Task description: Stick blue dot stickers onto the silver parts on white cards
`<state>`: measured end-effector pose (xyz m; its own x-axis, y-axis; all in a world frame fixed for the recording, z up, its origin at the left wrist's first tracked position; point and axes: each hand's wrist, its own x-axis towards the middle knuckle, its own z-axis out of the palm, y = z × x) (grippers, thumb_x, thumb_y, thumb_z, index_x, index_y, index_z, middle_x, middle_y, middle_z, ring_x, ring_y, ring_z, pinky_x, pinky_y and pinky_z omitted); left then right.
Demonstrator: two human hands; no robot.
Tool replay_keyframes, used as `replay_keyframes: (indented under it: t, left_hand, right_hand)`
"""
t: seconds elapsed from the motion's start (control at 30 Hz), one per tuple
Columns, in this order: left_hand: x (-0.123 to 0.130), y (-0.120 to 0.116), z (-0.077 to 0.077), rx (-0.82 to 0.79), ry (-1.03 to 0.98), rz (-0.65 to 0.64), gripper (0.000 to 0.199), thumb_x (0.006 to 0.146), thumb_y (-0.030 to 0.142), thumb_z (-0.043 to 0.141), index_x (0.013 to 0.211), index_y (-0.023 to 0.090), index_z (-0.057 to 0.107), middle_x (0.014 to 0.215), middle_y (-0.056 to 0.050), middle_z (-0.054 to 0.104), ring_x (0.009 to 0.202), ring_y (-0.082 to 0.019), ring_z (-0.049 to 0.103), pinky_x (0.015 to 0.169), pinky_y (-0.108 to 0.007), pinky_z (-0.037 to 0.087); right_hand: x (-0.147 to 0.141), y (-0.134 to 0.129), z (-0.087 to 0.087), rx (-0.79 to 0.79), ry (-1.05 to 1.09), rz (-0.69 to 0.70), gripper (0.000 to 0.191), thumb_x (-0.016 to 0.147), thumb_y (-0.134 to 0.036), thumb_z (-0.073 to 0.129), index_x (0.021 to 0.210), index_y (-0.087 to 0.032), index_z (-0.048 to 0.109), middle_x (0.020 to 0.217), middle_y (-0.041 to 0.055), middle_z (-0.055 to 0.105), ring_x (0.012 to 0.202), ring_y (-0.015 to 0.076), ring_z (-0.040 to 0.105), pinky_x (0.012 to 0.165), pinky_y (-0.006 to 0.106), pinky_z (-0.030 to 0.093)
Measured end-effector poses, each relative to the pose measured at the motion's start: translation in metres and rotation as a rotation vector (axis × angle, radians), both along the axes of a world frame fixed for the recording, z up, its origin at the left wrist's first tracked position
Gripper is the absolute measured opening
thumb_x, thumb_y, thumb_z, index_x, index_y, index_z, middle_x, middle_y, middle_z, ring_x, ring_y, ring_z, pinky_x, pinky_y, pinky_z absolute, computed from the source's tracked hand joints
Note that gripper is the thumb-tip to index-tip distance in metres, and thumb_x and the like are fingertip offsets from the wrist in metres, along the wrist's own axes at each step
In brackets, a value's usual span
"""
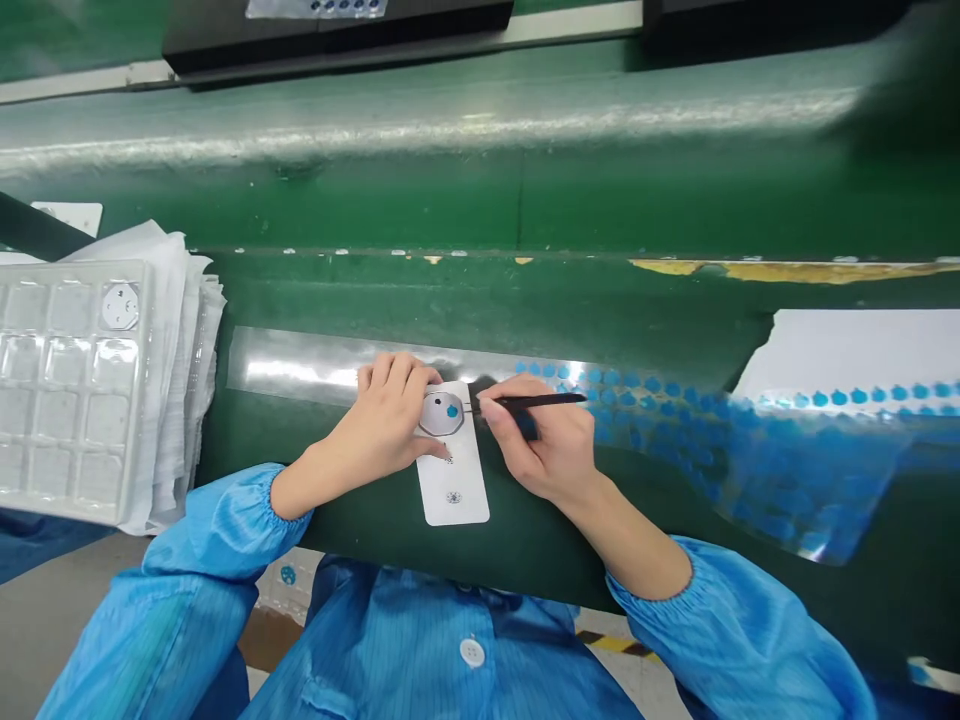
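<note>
One grey disc [442, 412] beside left fingers [390, 375], tweezers [536, 401] touching

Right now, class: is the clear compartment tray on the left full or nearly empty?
Nearly empty. The tray shows one round part in an upper cell; the other visible cells look bare.
</note>
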<state>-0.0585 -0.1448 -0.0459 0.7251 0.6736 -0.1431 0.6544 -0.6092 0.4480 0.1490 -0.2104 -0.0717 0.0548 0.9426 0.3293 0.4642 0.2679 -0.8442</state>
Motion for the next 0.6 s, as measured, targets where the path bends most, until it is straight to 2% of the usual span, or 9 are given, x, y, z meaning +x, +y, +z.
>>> replay_keyframes:
  t: [0.07, 0.13, 0.2, 0.23, 0.33, 0.4, 0.6]
  left_hand:
    - [-0.002, 0.002, 0.001, -0.147, -0.148, 0.052, 0.068, 0.069, 0.035, 0.095, 0.113, 0.018, 0.047, 0.117, -0.011, 0.058, 0.107, -0.031, 0.055, 0.086, -0.044, 0.048]
    - [-0.002, 0.003, 0.003, -0.401, -0.347, 0.12, 0.058, 0.078, 0.029, 0.088, 0.113, 0.021, 0.044, 0.109, -0.007, 0.061, 0.096, -0.024, 0.061, 0.076, -0.034, 0.05]
    - [-0.001, 0.001, 0.007, -0.605, -0.527, 0.203, 0.052, 0.084, 0.03, 0.082, 0.118, 0.022, 0.043, 0.104, -0.004, 0.063, 0.088, -0.019, 0.065, 0.069, -0.028, 0.05]
    - [0.001, 0.0, 0.008, -0.65, -0.592, 0.249, 0.051, 0.085, 0.031, 0.081, 0.119, 0.023, 0.044, 0.103, -0.004, 0.064, 0.088, -0.018, 0.066, 0.068, -0.027, 0.05]
    - [0.005, -0.003, 0.01, -0.689, -0.685, 0.336, 0.052, 0.084, 0.036, 0.083, 0.122, 0.021, 0.05, 0.107, -0.007, 0.067, 0.089, -0.018, 0.067, 0.07, -0.026, 0.053]
    - [0.007, -0.005, 0.008, -0.713, -0.687, 0.347, 0.052, 0.084, 0.039, 0.083, 0.122, 0.021, 0.053, 0.107, -0.007, 0.068, 0.089, -0.018, 0.067, 0.071, -0.026, 0.053]
    - [0.011, -0.011, 0.002, -0.651, -0.686, 0.328, 0.047, 0.085, 0.038, 0.083, 0.119, 0.02, 0.057, 0.108, -0.007, 0.067, 0.09, -0.018, 0.066, 0.074, -0.026, 0.054]
  right_hand:
    - [0.0, -0.001, 0.001, 0.077, 0.065, -0.077, 0.017, 0.103, -0.034, 0.054, 0.092, -0.025, 0.063, 0.087, 0.0094, 0.071, 0.085, 0.0273, 0.07, 0.074, 0.045, 0.058]
    - [0.001, -0.002, 0.003, 0.06, 0.152, -0.114, 0.017, 0.105, -0.034, 0.05, 0.1, -0.024, 0.063, 0.099, 0.0111, 0.069, 0.094, 0.0274, 0.069, 0.079, 0.045, 0.058]
    - [0.001, -0.002, 0.007, -0.081, 0.255, -0.053, 0.018, 0.106, -0.035, 0.05, 0.111, -0.024, 0.063, 0.106, 0.0101, 0.068, 0.094, 0.0245, 0.067, 0.079, 0.041, 0.057]
    - [0.001, -0.002, 0.009, -0.183, 0.32, 0.014, 0.019, 0.106, -0.037, 0.052, 0.114, -0.024, 0.063, 0.105, 0.0088, 0.067, 0.091, 0.0227, 0.067, 0.077, 0.038, 0.057]
    - [-0.001, -0.001, 0.015, -0.466, 0.531, 0.226, 0.025, 0.101, -0.044, 0.061, 0.109, -0.021, 0.066, 0.093, 0.0047, 0.068, 0.078, 0.0185, 0.065, 0.065, 0.031, 0.054]
    - [-0.003, 0.001, 0.017, -0.564, 0.612, 0.268, 0.029, 0.098, -0.049, 0.065, 0.103, -0.02, 0.066, 0.086, 0.0027, 0.067, 0.069, 0.0165, 0.063, 0.056, 0.027, 0.049]
    - [-0.008, 0.002, 0.014, -0.602, 0.694, 0.23, 0.034, 0.093, -0.053, 0.071, 0.086, -0.02, 0.063, 0.073, -0.0011, 0.063, 0.058, 0.0132, 0.057, 0.049, 0.024, 0.043]
